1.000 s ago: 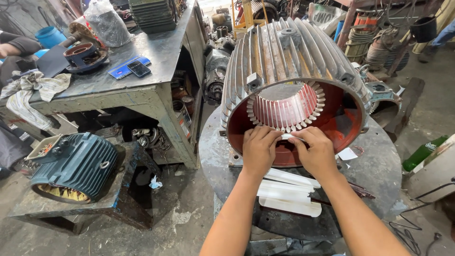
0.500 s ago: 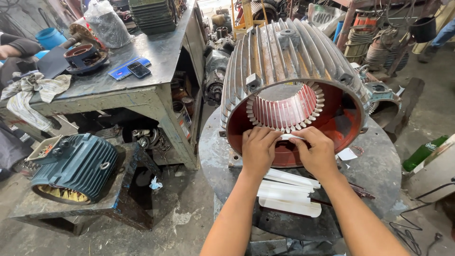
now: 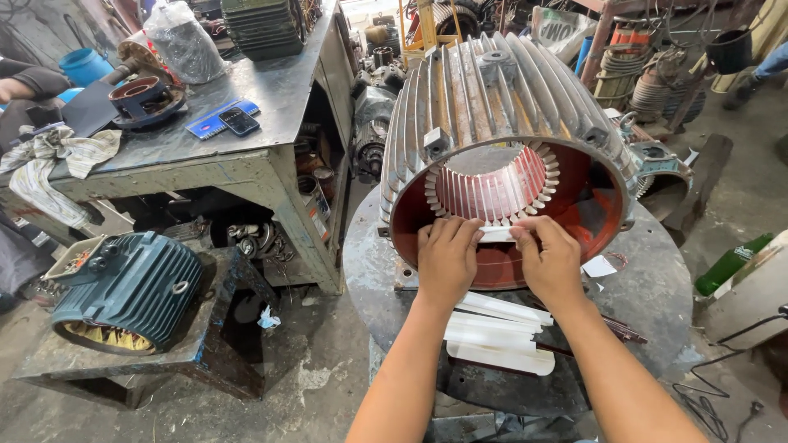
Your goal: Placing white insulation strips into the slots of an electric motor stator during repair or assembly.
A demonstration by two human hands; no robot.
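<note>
A large finned grey motor housing (image 3: pixel 492 90) lies on its side on a round metal table (image 3: pixel 657 287), its red-painted bore facing me. Inside sits the slotted stator core (image 3: pixel 492 189) with white strip ends poking out around its ring. My left hand (image 3: pixel 447 258) and my right hand (image 3: pixel 548 261) are side by side at the bottom of the core. Together they pinch a white insulation strip (image 3: pixel 497 235) at a lower slot. A pile of white strips (image 3: pixel 497 336) lies on the table just below my wrists.
A worn metal workbench (image 3: pixel 246 164) stands at the left with a phone (image 3: pixel 239 121), a blue card, rags and motor parts. A teal motor (image 3: pixel 123 291) rests on a low stand. Another person's sleeve (image 3: pixel 33 82) shows at far left. A green bottle (image 3: pixel 726 264) lies at the right.
</note>
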